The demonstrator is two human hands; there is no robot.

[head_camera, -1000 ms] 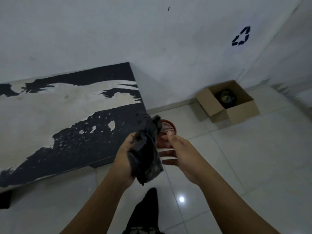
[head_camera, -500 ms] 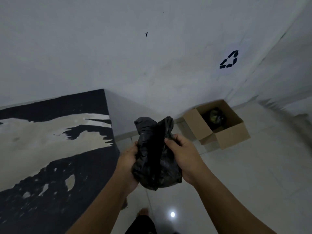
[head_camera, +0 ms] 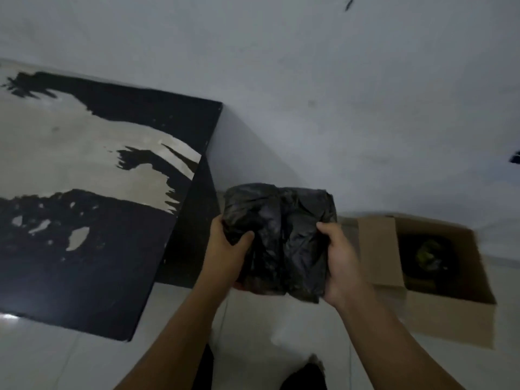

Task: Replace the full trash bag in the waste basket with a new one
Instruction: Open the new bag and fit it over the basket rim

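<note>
1. Head view: a crumpled black trash bag (head_camera: 281, 237) sits in the centre of the frame, held up in the air between both hands, above the pale tiled floor (head_camera: 281, 327).
2. The left hand (head_camera: 225, 257) grips the bag's left side. Its thumb is curled over the front of the plastic, and the other fingers go behind the bag, where they are hidden.
3. The right hand (head_camera: 342, 260) grips the bag's right side. The thumb presses on the upper right edge, and the fingers wrap round the back, out of sight.
4. Both forearms rise from the bottom of the frame towards the bag.
5. An open cardboard box (head_camera: 450, 313) stands on the floor at the lower right, just beside the right hand in the picture. Something dark (head_camera: 427, 254) lies inside it, too blurred to name.
6. A black tabletop (head_camera: 84, 249) with large worn pale patches fills the left of the frame, its corner near the left hand.
7. A plain pale wall (head_camera: 309, 66) covers the upper part of the frame.
8. Dark trouser legs (head_camera: 304, 375) show at the bottom edge, between the forearms.
</note>
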